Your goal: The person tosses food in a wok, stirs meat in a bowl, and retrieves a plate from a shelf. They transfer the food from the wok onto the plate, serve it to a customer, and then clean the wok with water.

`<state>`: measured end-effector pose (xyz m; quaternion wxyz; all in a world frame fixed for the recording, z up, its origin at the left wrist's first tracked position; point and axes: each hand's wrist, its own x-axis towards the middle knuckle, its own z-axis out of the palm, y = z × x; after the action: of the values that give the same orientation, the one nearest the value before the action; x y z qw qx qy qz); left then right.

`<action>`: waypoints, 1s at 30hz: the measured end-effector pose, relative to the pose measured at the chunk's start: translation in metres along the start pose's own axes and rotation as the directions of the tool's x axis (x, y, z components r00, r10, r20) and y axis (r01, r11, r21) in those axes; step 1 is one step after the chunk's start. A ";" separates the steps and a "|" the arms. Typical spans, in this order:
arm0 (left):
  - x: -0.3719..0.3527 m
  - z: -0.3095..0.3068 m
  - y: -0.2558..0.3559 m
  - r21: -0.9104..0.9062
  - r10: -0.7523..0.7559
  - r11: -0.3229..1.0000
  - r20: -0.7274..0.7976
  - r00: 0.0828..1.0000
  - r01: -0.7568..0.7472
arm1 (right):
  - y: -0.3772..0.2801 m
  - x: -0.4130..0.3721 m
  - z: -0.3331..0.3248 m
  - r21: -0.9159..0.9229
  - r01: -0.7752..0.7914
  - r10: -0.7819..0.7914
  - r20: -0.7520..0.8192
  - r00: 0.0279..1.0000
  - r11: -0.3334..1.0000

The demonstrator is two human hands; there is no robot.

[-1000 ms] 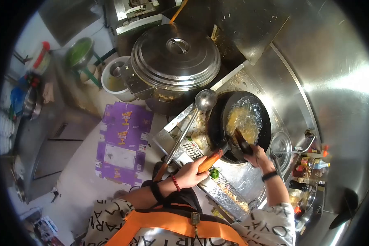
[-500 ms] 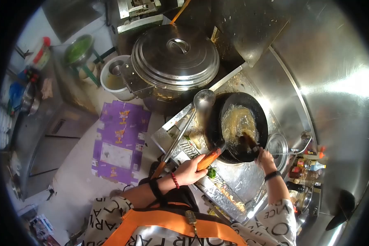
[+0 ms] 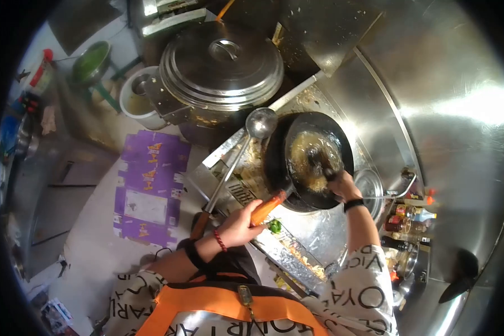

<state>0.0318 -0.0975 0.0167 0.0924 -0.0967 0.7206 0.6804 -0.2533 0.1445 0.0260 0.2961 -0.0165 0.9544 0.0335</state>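
Observation:
My left hand (image 3: 242, 223) is closed around the orange wooden handle (image 3: 267, 207) of a black wok (image 3: 343, 147), which is tilted over the stove. Cloudy, yellowish liquid (image 3: 305, 147) swirls inside it. Over the wok's right rim reaches my right hand (image 3: 343, 186), its fingers wrapped round a dark brush-like tool (image 3: 322, 162). The tool's end is in the liquid, blurred, and its grip is mostly hidden by the fingers. A green piece of vegetable (image 3: 274, 225) lies on the stove edge just right of my left hand.
A long-handled ladle (image 3: 261, 123) rests along the stove's left side. Behind it stands a large lidded pot (image 3: 221, 67). Seasoning bottles (image 3: 403, 218) and a metal bowl (image 3: 369, 190) are at the right. A flattened purple carton (image 3: 151, 187) lies on the floor.
My right hand has pushed farther over the wok, moving the brush-like tool from the lower right into the middle of the liquid. My left hand keeps its hold; the whole view has shifted slightly.

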 end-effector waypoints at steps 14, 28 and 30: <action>-0.001 0.000 -0.004 -0.042 0.157 0.986 -0.076 0.985 -0.161 | 0.042 0.027 -0.073 -0.617 -0.030 -0.193 -0.291 0.937 0.787; -0.004 -0.001 0.001 -0.076 0.059 0.995 -0.037 0.998 -0.062 | 0.081 -0.076 -0.029 -0.163 0.203 -0.195 0.066 0.979 0.966; -0.001 -0.001 0.001 -0.064 0.070 0.995 -0.045 0.997 -0.073 | 0.070 -0.054 -0.040 -0.354 0.020 -0.060 -0.103 0.993 0.935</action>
<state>0.0323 -0.0981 0.0180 0.0494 -0.0880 0.7027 0.7043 -0.2350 0.2120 0.0928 0.2351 -0.0906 0.9475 0.1967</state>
